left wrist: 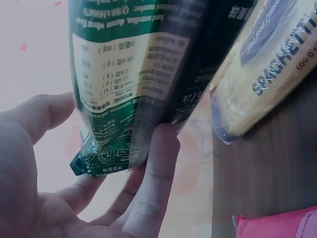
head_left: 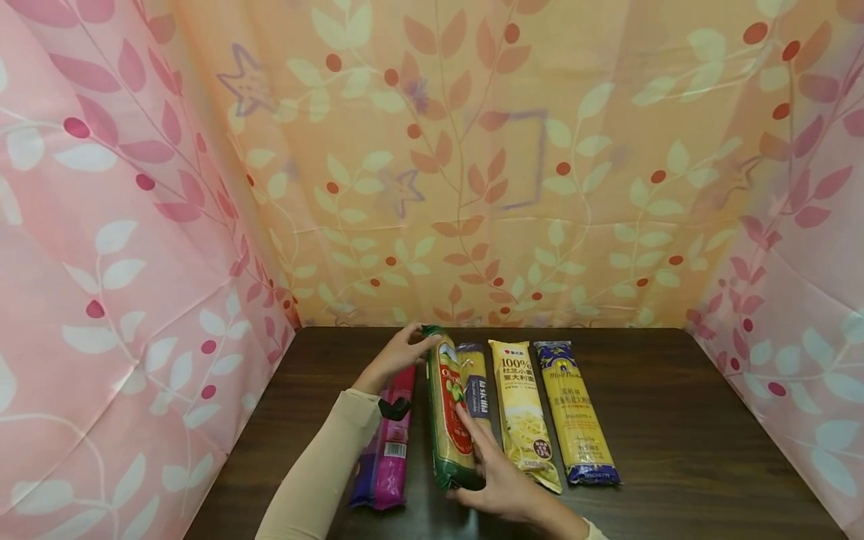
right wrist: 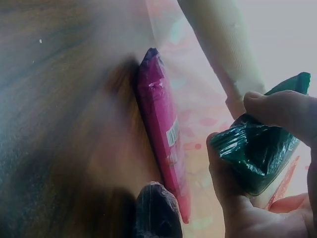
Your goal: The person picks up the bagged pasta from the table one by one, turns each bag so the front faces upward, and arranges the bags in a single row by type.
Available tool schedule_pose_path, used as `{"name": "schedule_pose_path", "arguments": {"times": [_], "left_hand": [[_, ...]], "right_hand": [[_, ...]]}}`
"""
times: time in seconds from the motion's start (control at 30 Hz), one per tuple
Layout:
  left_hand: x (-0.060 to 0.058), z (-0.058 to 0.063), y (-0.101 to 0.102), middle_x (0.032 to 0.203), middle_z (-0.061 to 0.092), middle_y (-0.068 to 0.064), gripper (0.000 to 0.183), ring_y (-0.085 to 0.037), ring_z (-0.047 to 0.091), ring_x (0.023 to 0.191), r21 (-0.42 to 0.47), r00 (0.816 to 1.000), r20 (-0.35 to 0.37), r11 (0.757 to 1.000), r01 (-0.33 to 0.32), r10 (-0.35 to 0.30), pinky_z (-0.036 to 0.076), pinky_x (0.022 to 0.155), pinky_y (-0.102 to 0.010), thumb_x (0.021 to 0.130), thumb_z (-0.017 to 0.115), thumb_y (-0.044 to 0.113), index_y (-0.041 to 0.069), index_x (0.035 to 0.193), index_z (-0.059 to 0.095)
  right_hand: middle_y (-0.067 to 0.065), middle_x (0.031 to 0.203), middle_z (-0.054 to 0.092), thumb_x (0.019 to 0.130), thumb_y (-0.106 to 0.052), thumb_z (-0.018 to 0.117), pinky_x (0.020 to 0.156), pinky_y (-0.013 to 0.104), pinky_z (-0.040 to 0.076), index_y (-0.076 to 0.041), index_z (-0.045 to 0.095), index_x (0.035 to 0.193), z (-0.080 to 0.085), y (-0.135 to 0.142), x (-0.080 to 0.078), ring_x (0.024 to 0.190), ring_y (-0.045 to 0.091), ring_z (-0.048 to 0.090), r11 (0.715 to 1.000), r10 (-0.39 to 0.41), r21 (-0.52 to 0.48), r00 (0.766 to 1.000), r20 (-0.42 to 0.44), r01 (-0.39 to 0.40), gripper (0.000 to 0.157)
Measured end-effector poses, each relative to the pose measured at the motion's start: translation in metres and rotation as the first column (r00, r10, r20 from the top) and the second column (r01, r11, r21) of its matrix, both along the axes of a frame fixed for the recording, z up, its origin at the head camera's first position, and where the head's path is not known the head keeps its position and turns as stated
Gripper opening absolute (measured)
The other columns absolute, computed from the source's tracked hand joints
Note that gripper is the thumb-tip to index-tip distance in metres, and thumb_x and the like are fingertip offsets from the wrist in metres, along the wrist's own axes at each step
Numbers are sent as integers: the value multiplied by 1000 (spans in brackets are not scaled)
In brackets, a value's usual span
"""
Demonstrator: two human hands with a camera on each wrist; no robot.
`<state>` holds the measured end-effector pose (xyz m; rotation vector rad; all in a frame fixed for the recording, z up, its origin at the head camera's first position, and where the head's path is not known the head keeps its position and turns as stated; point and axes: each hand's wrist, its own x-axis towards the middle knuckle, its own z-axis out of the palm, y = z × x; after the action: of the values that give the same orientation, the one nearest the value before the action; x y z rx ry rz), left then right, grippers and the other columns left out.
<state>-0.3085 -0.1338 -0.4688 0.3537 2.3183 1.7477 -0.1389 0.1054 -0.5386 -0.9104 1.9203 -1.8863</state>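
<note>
Both my hands hold a green spaghetti packet (head_left: 442,435) with a red label, raised off the table. My left hand (head_left: 398,358) grips its far end; in the left wrist view, printed text covers the packet's (left wrist: 119,74) underside. At the near end, my right hand (head_left: 502,480) pinches the crinkled green wrapper (right wrist: 260,148) between thumb and fingers. Just right of it lies a spaghetti packet with a dark blue label (head_left: 478,394), partly hidden by the held one. To the left, a pink and purple packet (head_left: 390,469) lies partly behind my left forearm.
Further right on the dark wooden table (head_left: 675,420) lie a yellow pasta packet (head_left: 520,405) and a yellow and blue spaghetti packet (head_left: 580,420). Patterned cloth (head_left: 466,165) stands behind the table and along both sides.
</note>
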Motion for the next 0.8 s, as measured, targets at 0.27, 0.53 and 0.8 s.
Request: {"name": "schedule_pose_path", "arguments": {"times": [0.27,0.53,0.8], "left_hand": [[0,0,-3,147,55,-23,64,-35,66,121,10,998,-25,998,-55,56,59,99,-53,103,76,39,11,154,48],[-2,0,-6,145,55,-22,51,-34,65,117,-9,994,-95,999,-49,48,61,90,-48,107,70,34,13,151,54],[-3,-3,-10,136,60,-22,53,-29,68,101,-86,998,-70,996,-12,6,58,94,-59,103,75,37,12,146,58]], "right_hand": [[28,156,24,88,-3,87,99,35,58,-17,9,175,4,-5,3,137,51,45,985,-121,106,983,-136,135,118],[19,157,29,83,-2,89,103,36,54,-16,16,174,5,-14,2,138,39,44,937,-202,233,948,-245,260,118],[23,156,33,82,-7,92,103,37,52,-11,20,173,5,-21,3,137,39,46,888,-218,328,923,-318,323,116]]}}
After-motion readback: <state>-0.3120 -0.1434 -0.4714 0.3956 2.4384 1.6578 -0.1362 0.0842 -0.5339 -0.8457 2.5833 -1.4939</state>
